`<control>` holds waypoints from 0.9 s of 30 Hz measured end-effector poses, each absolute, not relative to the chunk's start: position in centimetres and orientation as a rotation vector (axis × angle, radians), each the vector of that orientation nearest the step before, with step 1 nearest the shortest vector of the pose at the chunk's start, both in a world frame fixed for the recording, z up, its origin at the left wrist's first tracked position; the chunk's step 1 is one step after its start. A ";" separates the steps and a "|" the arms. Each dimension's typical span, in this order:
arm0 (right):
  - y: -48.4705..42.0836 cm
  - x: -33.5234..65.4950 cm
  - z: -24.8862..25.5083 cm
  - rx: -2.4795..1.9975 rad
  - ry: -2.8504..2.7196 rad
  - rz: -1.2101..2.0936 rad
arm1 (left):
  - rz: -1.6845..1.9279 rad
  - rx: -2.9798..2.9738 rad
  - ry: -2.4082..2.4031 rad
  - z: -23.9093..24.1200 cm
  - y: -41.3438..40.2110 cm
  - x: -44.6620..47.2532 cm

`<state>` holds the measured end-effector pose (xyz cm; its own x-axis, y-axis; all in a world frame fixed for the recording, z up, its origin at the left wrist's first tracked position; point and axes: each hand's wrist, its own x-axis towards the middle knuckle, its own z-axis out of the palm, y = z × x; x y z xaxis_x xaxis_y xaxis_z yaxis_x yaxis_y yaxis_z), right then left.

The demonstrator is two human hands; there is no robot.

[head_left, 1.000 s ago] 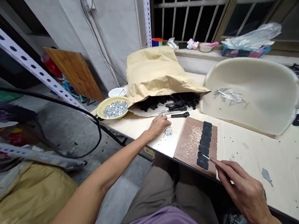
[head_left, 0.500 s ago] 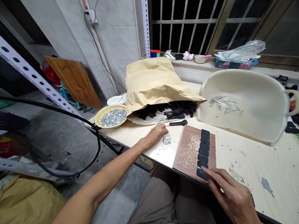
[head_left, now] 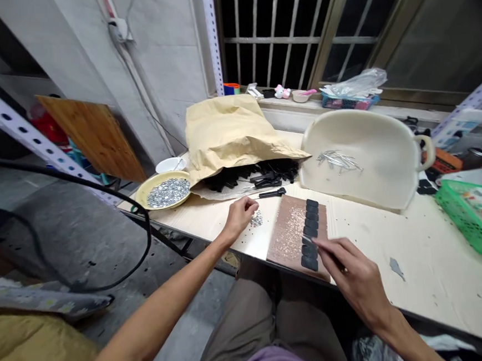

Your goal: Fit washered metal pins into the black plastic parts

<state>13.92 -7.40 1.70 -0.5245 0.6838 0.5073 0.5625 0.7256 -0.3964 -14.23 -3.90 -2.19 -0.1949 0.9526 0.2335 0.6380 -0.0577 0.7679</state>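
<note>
My left hand [head_left: 240,215] rests on the table with its fingers curled at a small heap of tiny silver parts [head_left: 256,219]; what the fingertips pinch is too small to see. My right hand [head_left: 352,274] pinches a thin metal pin [head_left: 306,240] and points its tip at a row of several black pieces [head_left: 310,234] lined up on a brown board [head_left: 289,232]. Both hands are close to the table's near edge.
A brown paper bag [head_left: 232,131] spills black plastic parts [head_left: 257,175] behind the board. A yellow bowl [head_left: 145,189] of silver parts stands at the left, a cream plastic scoop [head_left: 377,158] with metal pins at the right, a green basket [head_left: 464,213] far right.
My right hand has slid left and up along the row of black pieces with the pin. My left hand's fingers have curled at the silver heap. The camera has turned right.
</note>
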 end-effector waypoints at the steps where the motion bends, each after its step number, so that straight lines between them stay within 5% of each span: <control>1: -7.1 13.4 2.1 -0.950 -2.251 0.275 | 1.218 1.519 1.752 -1.8 -4.3 -13.1; 7: -5.6 11.5 3.1 -1.008 -2.316 0.229 | 1.411 0.805 1.197 0.3 -6.8 -6.9; 27: -6.4 13.5 1.5 -1.173 -2.373 0.128 | 1.387 0.809 1.140 0.3 -7.4 -4.0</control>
<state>13.50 -6.44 1.54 -0.5126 0.7687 0.3825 0.7232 0.6267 -0.2903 -3.99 -7.38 0.32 -0.1542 0.9792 -0.1320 -0.3190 0.0771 0.9446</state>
